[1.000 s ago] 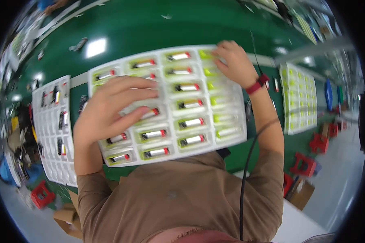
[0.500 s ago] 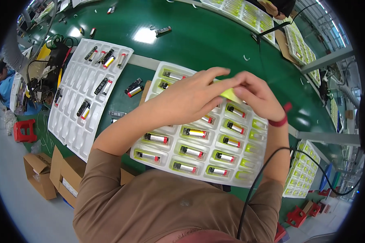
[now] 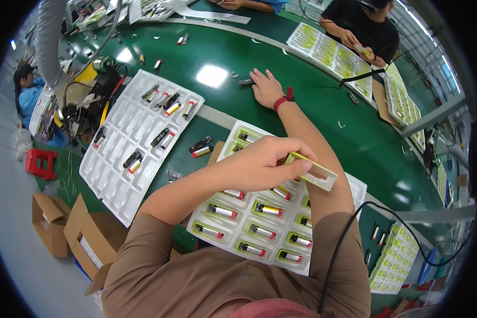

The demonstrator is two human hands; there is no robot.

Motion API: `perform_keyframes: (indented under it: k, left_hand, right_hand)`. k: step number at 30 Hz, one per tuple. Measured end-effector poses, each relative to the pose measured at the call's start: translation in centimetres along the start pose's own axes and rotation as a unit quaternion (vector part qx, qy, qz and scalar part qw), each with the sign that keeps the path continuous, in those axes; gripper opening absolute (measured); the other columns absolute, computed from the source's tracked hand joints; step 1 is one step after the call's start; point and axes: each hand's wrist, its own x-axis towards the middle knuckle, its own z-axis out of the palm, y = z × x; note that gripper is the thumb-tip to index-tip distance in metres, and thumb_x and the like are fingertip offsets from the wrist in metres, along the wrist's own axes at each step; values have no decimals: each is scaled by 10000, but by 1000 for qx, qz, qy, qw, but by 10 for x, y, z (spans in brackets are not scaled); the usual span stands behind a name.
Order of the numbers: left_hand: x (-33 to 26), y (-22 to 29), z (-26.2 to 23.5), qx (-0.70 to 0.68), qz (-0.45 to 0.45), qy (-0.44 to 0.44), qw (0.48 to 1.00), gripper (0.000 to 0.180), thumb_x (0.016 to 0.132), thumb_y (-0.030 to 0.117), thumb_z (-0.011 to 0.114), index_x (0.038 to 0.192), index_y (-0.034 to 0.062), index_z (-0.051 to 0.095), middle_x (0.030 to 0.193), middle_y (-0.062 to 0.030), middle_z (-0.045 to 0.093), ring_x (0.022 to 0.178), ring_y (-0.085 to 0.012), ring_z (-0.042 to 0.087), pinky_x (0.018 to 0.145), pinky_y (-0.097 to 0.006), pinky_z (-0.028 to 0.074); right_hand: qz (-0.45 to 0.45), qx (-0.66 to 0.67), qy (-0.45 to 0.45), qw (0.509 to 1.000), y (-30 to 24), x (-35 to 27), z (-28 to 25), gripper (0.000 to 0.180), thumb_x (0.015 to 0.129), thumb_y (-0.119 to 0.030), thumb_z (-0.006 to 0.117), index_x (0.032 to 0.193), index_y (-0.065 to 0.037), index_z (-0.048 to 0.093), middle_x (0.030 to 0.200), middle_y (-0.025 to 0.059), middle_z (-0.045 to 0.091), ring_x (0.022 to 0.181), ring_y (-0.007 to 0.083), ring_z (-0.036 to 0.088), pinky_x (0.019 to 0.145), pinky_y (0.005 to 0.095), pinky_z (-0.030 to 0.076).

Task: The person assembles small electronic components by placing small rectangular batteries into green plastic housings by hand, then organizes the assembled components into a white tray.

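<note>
My left hand (image 3: 281,163) pinches one end of a hollow, rectangular yellow-green plastic casing (image 3: 328,181). It holds the casing above my right forearm and the white tray (image 3: 361,188). My right hand (image 3: 267,89) reaches far across the green table, its fingers spread. Its fingertips meet the end of a small dark battery assembly (image 3: 245,82); whether they grip it I cannot tell. Under my arms, the tray's pockets hold yellow-green casings with silver, red-ended battery assemblies (image 3: 221,211) inside. My right arm hides the tray's right part.
Left stands another white tray (image 3: 119,135) with several loose battery assemblies. Nearby on the table lie more assemblies (image 3: 201,148). A black cable (image 3: 350,222) crosses at right. Across the table a person (image 3: 368,32) handles a small part beside filled trays (image 3: 328,47). Cardboard boxes (image 3: 98,233) stand lower left.
My right hand has let go of the casing and stretched away to the far part of the table. My left hand keeps the casing, now turned to show its hollow. The view has shifted.
</note>
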Motion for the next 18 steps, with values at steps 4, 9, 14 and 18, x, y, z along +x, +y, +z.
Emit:
perform_keyframes:
  k: [4,9,14,18]
  left_hand:
    - [-2,4,-6,-116,-62,6,991,311,1085,190,497,1340,30,574,947,-5,632,770,-44,559,692,-215,471]
    - [3,-6,2,-213,-23,-9,977,351,1095,168,452,1404,13,516,1128,-72,654,783,-83,596,731,-253,526]
    - [13,-4,5,-253,-13,1,967,327,1086,150,473,1377,11,528,1220,-113,679,811,-95,615,761,-271,546]
    - [14,-21,-1,-345,-26,57,936,322,1059,130,528,1357,11,544,1228,-143,677,841,-115,609,803,-294,544]
  right_hand:
    - [1,91,-11,996,-9,-22,-24,383,906,-135,630,1287,-112,595,1298,103,620,1198,312,598,976,496,507]
    - [-15,57,-9,998,-25,-29,-41,275,923,-113,621,1198,-97,619,1143,103,628,1061,325,622,880,476,527]
    - [-35,21,-13,999,-8,-30,-47,205,940,-111,615,1139,-88,657,1104,106,625,1003,338,632,843,457,537]
    - [-20,92,-50,994,-13,-45,-92,205,936,-105,629,1129,-63,685,1067,129,618,930,321,660,802,426,551]
